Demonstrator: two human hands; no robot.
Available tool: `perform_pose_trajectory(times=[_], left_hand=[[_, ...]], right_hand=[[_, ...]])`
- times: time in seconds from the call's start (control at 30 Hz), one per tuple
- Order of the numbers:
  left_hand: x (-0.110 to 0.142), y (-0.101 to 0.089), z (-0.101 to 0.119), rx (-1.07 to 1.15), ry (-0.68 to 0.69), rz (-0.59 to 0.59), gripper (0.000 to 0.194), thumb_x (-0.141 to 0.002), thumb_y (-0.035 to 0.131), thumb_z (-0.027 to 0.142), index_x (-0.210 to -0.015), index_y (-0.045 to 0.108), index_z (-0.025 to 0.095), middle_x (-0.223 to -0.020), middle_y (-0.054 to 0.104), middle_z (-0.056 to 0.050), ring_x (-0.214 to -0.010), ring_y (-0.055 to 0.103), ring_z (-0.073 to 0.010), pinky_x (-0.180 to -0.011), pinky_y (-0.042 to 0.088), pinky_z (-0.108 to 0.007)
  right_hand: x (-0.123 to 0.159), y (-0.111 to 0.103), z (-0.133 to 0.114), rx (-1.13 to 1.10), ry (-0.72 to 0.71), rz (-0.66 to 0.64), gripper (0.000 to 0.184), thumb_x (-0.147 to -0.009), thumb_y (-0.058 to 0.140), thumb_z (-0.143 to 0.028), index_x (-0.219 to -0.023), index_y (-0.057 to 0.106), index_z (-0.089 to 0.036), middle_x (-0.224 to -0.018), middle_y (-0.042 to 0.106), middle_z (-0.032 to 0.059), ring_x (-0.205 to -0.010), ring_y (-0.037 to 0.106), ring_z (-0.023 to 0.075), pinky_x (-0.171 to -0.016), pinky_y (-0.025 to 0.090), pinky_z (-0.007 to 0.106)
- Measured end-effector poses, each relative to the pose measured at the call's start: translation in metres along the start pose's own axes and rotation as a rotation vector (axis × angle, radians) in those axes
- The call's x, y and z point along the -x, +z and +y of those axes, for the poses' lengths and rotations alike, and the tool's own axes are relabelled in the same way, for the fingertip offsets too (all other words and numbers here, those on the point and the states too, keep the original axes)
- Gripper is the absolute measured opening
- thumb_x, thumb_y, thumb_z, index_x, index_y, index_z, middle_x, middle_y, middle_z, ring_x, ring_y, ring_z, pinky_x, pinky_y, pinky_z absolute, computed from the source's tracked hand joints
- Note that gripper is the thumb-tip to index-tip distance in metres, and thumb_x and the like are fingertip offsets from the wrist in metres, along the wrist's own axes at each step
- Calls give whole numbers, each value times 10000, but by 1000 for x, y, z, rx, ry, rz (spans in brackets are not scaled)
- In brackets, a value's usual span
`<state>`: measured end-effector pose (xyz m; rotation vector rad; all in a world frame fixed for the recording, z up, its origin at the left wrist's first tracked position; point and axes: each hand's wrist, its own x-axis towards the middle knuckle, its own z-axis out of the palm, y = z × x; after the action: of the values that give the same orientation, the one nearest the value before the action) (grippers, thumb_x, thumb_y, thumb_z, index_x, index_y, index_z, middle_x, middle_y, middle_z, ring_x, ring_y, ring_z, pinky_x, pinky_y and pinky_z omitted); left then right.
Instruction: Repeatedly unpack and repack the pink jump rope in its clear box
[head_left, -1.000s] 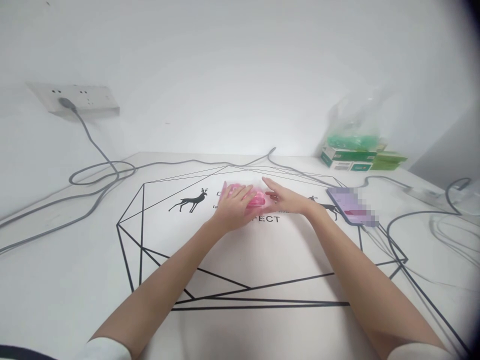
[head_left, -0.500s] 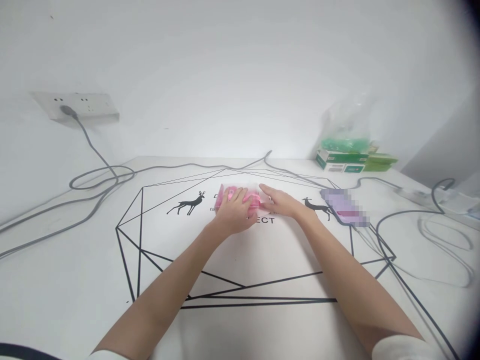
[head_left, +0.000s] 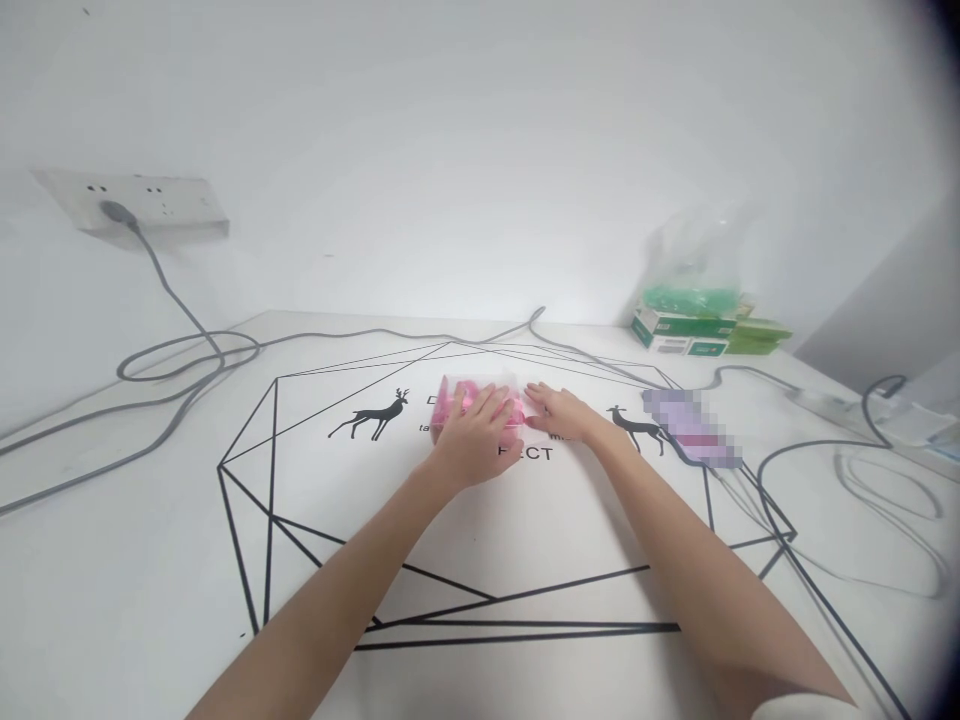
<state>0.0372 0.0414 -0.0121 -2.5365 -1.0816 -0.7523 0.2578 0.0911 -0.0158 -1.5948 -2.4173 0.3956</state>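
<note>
A small clear plastic box with pink contents (head_left: pixel 447 402) lies on the white tabletop, over the printed lettering. My left hand (head_left: pixel 478 430) rests across it, fingers over the top and thumb at the near side, gripping it. At the box's right end is my right hand (head_left: pixel 561 412), its thumb and fingers around a pale, see-through edge there. Whether that edge is a flap or part of the lid I cannot tell. Both palms face down, and my left fingers hide much of the pink contents.
A phone (head_left: pixel 694 430), partly blurred, lies to the right. Green-and-white boxes (head_left: pixel 686 330) with a plastic bag (head_left: pixel 694 260) on top stand at the back right. A grey cable (head_left: pixel 360 335) runs along the back from a wall socket (head_left: pixel 176 205); more cables lie at right.
My right hand has shifted slightly, its fingers lower and more bent at the box's end. My left hand stays on the box. The view has tilted a little.
</note>
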Motion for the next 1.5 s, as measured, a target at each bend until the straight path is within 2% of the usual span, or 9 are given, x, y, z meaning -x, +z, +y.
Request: perform_pose_trajectory(times=[0.33, 0.53, 0.73, 1.07, 1.17, 1.23, 1.37, 1.43, 1.5], left_hand=[[2, -1, -16, 74, 39, -81, 533, -947, 493, 496, -1381, 505, 186, -1475, 497, -137, -1389, 431, -307, -1214, 185, -563], [1, 0, -19, 95, 36, -101, 528, -948, 495, 482, -1397, 482, 204, -1449, 524, -122, -1357, 460, -311, -1208, 186, -578], [1, -3, -21, 111, 25, -120, 516, -941, 511, 480, -1396, 491, 237, -1458, 517, -92, -1363, 448, -316, -1209, 179, -590], [6, -16, -25, 205, 81, -211, 602, -922, 562, 487, -1454, 419, 244, -1532, 433, -92, -1424, 379, -287, -1206, 247, -546], [6, -14, -24, 186, 63, -188, 614, -911, 581, 494, -1446, 438, 228, -1520, 448, -105, -1421, 381, -310, -1196, 269, -557], [5, -11, -22, 169, 44, -170, 626, -895, 597, 516, -1434, 459, 228, -1509, 463, -105, -1412, 390, -331, -1185, 285, -571], [4, -8, -16, 139, 29, -161, 652, -897, 577, 568, -1436, 468, 217, -1529, 437, -125, -1417, 390, -343, -1189, 260, -581], [4, -10, -11, 122, 16, -164, 674, -895, 577, 580, -1451, 452, 221, -1540, 423, -126, -1430, 373, -344, -1196, 231, -589], [3, -13, -5, 115, 1, -174, 720, -881, 586, 606, -1472, 425, 226, -1554, 402, -124, -1442, 353, -352, -1192, 224, -600]], right_hand=[[-30, -6, -2, -153, 42, -21, 746, -839, 578, -279, -1543, 338, -220, -1554, 419, 112, -1369, 472, 343, -1110, 388, 469], [-39, 7, 6, -339, 8, 23, 948, -787, 542, -190, -1603, 62, -243, -1553, 421, 98, -1243, 582, 294, -1022, 467, 446], [-39, 8, 3, -347, -16, 79, 818, -756, 543, -147, -1543, 329, -220, -1468, 532, 118, -1204, 607, 296, -1011, 471, 429], [-22, 9, -2, -309, 15, 173, 570, -862, 504, -222, -1430, 466, -246, -1338, 640, 110, -1078, 668, 269, -940, 498, 409], [-21, 10, -7, -234, 26, 159, 641, -879, 498, -246, -1507, 378, -221, -1320, 652, 122, -1126, 650, 309, -996, 466, 465], [-21, 13, -10, -187, 19, 137, 692, -904, 471, -259, -1561, 269, -190, -1360, 624, 138, -1231, 595, 327, -1097, 371, 528], [-20, 18, -12, -108, -16, 156, 664, -928, 414, -235, -1559, 253, -105, -1577, 362, 162, -1478, 307, 311, -1218, 156, 546], [-16, 18, -15, -100, -15, 221, 621, -925, 391, -195, -1536, 319, -113, -1586, 357, 133, -1501, 258, 274, -1231, 171, 501], [-10, 16, -22, -126, 14, 310, 584, -923, 380, -175, -1508, 394, -171, -1540, 446, 91, -1472, 332, 251, -1213, 258, 470]])
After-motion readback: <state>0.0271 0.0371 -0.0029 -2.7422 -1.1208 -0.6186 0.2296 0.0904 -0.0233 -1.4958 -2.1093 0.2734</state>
